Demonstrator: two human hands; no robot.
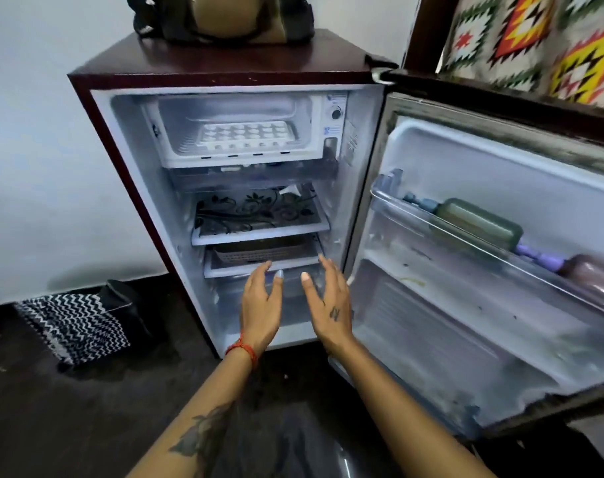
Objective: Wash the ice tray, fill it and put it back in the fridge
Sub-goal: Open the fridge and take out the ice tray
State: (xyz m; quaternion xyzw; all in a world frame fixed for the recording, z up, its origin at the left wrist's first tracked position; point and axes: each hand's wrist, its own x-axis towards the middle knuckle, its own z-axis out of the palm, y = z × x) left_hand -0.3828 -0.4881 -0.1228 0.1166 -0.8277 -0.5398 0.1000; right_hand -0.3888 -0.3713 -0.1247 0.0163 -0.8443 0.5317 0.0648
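A small maroon fridge (86, 108) stands open in front of me. A white ice tray (245, 135) with several round cells lies flat in the freezer box (179, 157) at the top. My left hand (260, 308) and my right hand (328, 305) are held out side by side, palms facing each other, in front of the lowest part of the fridge. Both hands have relaxed, spread fingers and hold nothing. They are well below the ice tray.
The fridge door (500, 270) swings wide open to the right, with bottles (480, 224) in its upper rack. A patterned shelf (259, 215) and a brown basket (262, 251) sit below the freezer. A bag (224, 19) rests on top. A zigzag mat (72, 326) lies on the dark floor, left.
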